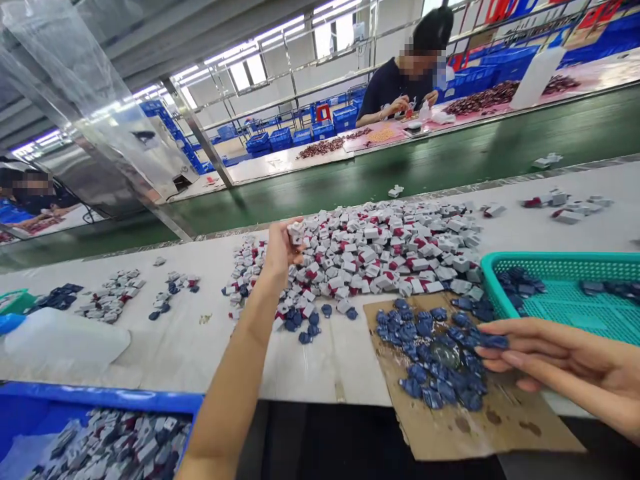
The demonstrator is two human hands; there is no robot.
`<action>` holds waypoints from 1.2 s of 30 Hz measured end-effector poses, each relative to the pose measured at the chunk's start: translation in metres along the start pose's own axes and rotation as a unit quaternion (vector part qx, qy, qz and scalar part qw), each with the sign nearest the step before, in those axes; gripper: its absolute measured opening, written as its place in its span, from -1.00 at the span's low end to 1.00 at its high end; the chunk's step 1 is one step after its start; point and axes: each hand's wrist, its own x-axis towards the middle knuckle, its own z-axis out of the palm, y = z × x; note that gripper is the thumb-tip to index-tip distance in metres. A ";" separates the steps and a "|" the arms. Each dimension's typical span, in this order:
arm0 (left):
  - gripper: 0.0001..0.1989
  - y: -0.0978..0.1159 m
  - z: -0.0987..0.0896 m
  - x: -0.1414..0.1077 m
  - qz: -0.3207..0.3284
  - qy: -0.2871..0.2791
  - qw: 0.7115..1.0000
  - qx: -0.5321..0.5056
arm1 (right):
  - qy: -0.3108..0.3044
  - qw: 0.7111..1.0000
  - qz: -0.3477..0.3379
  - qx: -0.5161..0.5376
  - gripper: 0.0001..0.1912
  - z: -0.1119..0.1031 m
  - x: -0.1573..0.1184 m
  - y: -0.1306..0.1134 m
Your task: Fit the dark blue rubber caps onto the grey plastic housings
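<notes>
Along the near edge of the pale worktop (325, 363), toward its left end, a translucent white plastic bottle with a blue cap (67, 339) lies on its side. Below that edge, a blue plastic bin (100, 395) holds a jumble of grey, maroon and dark pieces. Behind the bottle and to its right, small loose clusters of light grey and navy pieces (113, 295) are spread on the worktop.

My left hand (286, 248) is partly closed, its fingers curled around one small, light grey, blocky piece (296, 233). I have it over the left part of a broad heap of light grey and maroon blocky pieces (373, 248), which reaches back close to the worktop's far edge, beside the green conveyor belt (320, 180). A few navy pieces lie at the heap's near side. Across the belt, a person in a dark top (395, 90) works with both hands at another table.

Right of the heap's near side, a brown cardboard sheet (450, 437) overhangs the near edge, carrying a wet-looking scatter of small navy blue pieces (433, 357). At its right, my right hand (565, 357) is nearly closed at the fingertips, pinching a navy piece (495, 341) just above the scatter. Behind this hand, a teal perforated plastic basket (580, 320) holds more navy pieces along its left and far parts.
</notes>
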 end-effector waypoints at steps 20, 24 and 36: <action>-0.51 -0.070 0.032 -0.165 -0.208 -0.036 0.935 -0.284 | -0.078 0.939 -0.233 -0.241 -0.63 0.037 0.003 -0.045; -0.53 -0.072 0.030 -0.166 -0.200 -0.066 0.938 -0.274 | -0.085 0.936 -0.222 -0.259 -0.63 0.037 -0.002 -0.033; -0.65 -0.074 0.035 -0.174 -0.193 -0.068 0.914 -0.350 | -0.041 0.966 -0.170 -0.191 -0.83 0.034 0.001 -0.069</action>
